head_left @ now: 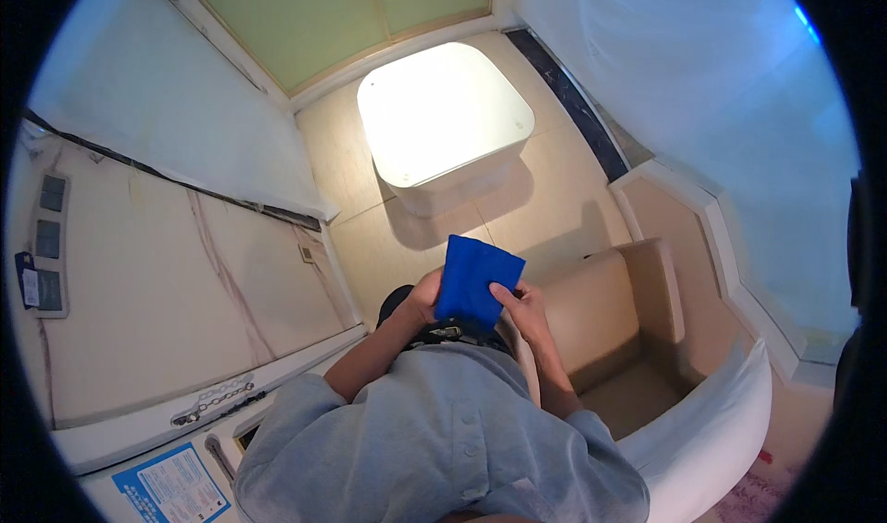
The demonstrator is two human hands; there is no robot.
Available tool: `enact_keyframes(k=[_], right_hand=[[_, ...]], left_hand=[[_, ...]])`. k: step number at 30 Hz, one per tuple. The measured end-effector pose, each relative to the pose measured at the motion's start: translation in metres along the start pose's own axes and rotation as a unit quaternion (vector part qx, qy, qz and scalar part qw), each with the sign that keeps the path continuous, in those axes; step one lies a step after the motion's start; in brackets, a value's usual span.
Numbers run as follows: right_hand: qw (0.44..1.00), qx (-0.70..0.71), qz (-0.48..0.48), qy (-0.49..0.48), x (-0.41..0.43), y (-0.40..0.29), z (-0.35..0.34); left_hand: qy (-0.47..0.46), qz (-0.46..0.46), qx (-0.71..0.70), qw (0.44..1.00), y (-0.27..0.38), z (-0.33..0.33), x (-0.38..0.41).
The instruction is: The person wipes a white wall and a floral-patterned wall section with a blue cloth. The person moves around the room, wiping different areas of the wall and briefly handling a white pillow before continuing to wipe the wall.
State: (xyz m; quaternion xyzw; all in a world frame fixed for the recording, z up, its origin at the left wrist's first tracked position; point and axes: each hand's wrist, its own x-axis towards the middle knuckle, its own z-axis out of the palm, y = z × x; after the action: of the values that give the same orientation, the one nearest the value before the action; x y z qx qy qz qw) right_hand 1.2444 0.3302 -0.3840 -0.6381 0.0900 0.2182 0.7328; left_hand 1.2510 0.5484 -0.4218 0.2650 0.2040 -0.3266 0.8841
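Observation:
A folded blue cloth (pixel 475 280) is held up in front of my waist, between both hands. My left hand (pixel 427 297) has the cloth's left edge, with its fingers partly hidden behind the fabric. On the opposite side my right hand (pixel 521 305) pinches the cloth, thumb on the front face and fingers behind. Beyond the cloth stands a low white table (pixel 443 114) with rounded corners, brightly lit from above.
A tan armchair or sofa (pixel 589 308) stands close on my right. A door with a chain (pixel 225 398) lies at my lower left. Wall switches (pixel 50 239) are at far left. White sheeting (pixel 658 72) hangs at upper right.

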Motion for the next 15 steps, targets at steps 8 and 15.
enact_keyframes(k=[8,15], right_hand=[[0.996,0.044,-0.011,0.075,0.060,-0.011,0.016],[0.962,-0.162,-0.125,0.181,0.148,-0.059,0.062]], left_hand=[[0.031,-0.035,0.040,0.998,0.055,-0.011,0.039],[-0.025,-0.050,0.027,0.998,0.166,-0.018,0.100]])
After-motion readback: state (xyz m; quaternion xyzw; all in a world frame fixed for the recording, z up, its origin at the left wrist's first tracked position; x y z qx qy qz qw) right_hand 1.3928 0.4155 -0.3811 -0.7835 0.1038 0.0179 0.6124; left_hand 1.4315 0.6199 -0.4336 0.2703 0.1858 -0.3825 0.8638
